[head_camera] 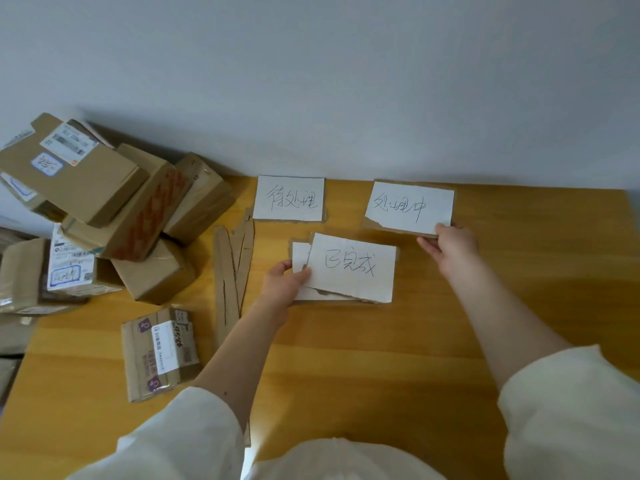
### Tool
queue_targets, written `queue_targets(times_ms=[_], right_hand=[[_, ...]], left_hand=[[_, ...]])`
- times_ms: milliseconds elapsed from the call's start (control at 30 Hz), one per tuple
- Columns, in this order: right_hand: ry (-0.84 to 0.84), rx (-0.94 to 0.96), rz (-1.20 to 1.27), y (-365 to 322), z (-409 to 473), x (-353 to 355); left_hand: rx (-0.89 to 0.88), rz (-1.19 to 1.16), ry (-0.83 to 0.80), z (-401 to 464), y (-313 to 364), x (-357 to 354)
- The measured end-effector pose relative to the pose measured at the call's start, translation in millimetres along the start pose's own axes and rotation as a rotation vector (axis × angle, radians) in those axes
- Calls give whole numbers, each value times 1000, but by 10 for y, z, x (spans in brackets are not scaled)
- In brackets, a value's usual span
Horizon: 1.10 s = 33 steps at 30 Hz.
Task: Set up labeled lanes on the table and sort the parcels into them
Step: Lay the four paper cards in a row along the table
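Note:
Three handwritten label cards, white paper on cardboard, lie on the wooden table (519,271). One label card (289,198) rests flat near the wall. My right hand (450,245) pinches the lower right corner of a second label card (410,207) further right. My left hand (287,280) grips the left edge of a third label card (351,268), which sits on top of another card (299,258) in the middle. Brown cardboard parcels (104,202) are heaped at the table's left end. A single parcel (161,353) lies apart near the front left.
Several long cardboard strips (232,268) lie between the parcel heap and the cards. A plain pale wall (346,81) runs along the table's far edge. The table's right half shows bare wood.

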State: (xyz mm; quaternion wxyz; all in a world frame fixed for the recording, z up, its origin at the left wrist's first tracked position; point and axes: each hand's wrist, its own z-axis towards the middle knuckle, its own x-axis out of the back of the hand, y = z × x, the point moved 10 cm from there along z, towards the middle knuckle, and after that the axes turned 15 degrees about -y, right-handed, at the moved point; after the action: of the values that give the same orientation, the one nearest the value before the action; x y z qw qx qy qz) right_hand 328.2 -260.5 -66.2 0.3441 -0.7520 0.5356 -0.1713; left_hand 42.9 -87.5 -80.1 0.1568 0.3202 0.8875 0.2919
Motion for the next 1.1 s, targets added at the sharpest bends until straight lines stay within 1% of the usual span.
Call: queue_targets(times_ms=[200, 233, 300, 367, 400, 467, 500, 567, 667, 833, 1100], right_hand=[[-20, -36, -139, 63, 248, -163], [-11, -36, -198, 70, 266, -176], [72, -19, -401, 35, 262, -127], [134, 72, -596, -51, 223, -106], [95, 143, -684, -77, 224, -174], [-95, 245, -904, -44, 222, -452], [-190, 261, -1010, 23, 227, -587], [-316, 224, -1172, 201, 270, -755], [-382, 167, -1362, 369, 334, -893], [-409, 159, -1436, 397, 365, -1019], [-412, 136, -1447, 377, 423, -1111]], left_hand=[[48, 32, -28, 133, -89, -98], [47, 30, -26, 156, -91, -95], [47, 35, -18, 200, -88, -81], [48, 33, -6, 233, -94, -55], [49, 28, -3, 249, -101, -42], [52, 24, -3, 275, -120, -23], [55, 25, -7, 285, -132, -24], [64, 20, -6, 302, -165, -21], [70, 7, -5, 312, -190, -25], [65, 8, -16, 347, -204, -23], [70, -6, -13, 387, -216, -23]])
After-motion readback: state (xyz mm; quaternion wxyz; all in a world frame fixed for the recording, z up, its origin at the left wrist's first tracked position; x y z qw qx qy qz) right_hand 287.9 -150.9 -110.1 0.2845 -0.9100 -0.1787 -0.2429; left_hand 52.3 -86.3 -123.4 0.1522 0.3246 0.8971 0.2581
